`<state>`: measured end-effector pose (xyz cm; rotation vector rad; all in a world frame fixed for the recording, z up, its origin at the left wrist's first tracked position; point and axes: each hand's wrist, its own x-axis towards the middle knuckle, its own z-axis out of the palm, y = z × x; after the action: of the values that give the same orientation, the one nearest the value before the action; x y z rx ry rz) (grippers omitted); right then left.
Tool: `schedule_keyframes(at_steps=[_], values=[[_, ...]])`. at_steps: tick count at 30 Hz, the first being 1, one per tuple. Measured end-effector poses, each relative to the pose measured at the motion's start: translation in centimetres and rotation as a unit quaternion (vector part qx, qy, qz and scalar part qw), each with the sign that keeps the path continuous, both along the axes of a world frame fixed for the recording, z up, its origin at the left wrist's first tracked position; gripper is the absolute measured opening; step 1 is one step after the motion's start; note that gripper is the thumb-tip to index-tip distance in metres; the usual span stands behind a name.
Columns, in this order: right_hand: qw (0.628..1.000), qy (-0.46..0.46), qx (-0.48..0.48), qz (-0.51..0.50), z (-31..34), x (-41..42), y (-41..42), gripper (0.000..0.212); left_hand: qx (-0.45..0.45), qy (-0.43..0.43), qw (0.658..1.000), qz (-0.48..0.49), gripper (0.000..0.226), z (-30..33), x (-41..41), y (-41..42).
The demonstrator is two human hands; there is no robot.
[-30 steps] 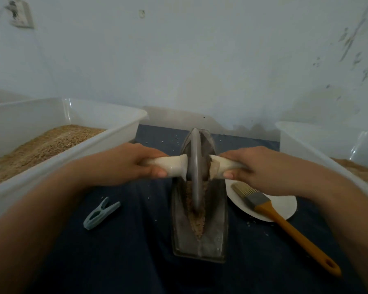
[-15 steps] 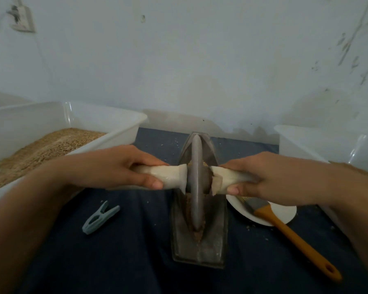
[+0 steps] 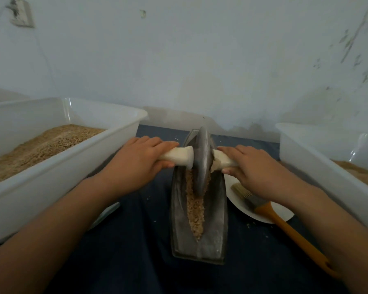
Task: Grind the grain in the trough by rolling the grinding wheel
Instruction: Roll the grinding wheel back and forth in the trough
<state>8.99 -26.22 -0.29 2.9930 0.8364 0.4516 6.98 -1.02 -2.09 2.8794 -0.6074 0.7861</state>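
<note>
Gripping the heavy-looking grinding wheel by its white handles, left hand and right hand are wrapping them beside the trough.

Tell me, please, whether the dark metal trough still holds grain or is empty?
Not empty: the dark metal trough holds a strip of pale crushed grain along its groove, near the grey grinding wheel.

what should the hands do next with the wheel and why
Probably roll the grinding wheel back toward the near end of the trough. It sits at the far end, both hands gripping its white handles, while coarse grain lies in the near groove.
</note>
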Motion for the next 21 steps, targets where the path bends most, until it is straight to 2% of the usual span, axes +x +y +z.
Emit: schedule_keyframes(at_steps=[1, 3, 6, 9, 11, 13, 17, 19, 21], values=[[1.0, 0.027, -0.013, 0.004, 0.6, -0.2, 0.0, 0.051, -0.016, 0.032, 0.999, -0.019, 0.048, 0.5, -0.3, 0.2], [0.994, 0.101, -0.039, 0.013, 2.2, -1.3, 0.1, 0.047, -0.074, 0.15, 0.984, -0.067, 0.042, 2.0, -1.4, 1.0], [0.978, 0.201, -0.047, 0.039, 4.8, -3.7, 0.1, 0.039, -0.119, 0.318, 0.928, -0.151, 0.037, 4.0, -3.0, 2.2], [0.971, 0.225, -0.058, 0.052, 5.8, -4.9, 0.0, 0.039, -0.132, 0.391, 0.893, -0.18, 0.042, 4.8, -3.6, 2.7], [0.975, 0.212, -0.05, 0.045, 5.3, -4.5, 0.2, 0.035, -0.128, 0.37, 0.904, -0.17, 0.042, 4.3, -3.3, 2.5], [0.984, 0.174, -0.032, 0.03, 4.1, -3.2, 0.5, 0.036, -0.118, 0.316, 0.934, -0.117, 0.045, 3.3, -2.5, 2.0], [1.0, 0.012, -0.012, -0.004, 1.1, -0.8, 0.5, 0.051, -0.077, 0.117, 0.99, -0.023, 0.049, 0.7, -1.0, 0.4], [0.999, -0.033, -0.009, -0.008, 0.2, -0.4, 0.4, 0.055, -0.041, 0.051, 0.998, -0.007, 0.053, 0.1, -0.5, 0.0], [0.999, -0.027, -0.024, -0.004, 0.1, -0.5, 0.4, 0.056, -0.046, 0.06, 0.997, -0.022, 0.053, 0.4, -0.3, 0.2]])
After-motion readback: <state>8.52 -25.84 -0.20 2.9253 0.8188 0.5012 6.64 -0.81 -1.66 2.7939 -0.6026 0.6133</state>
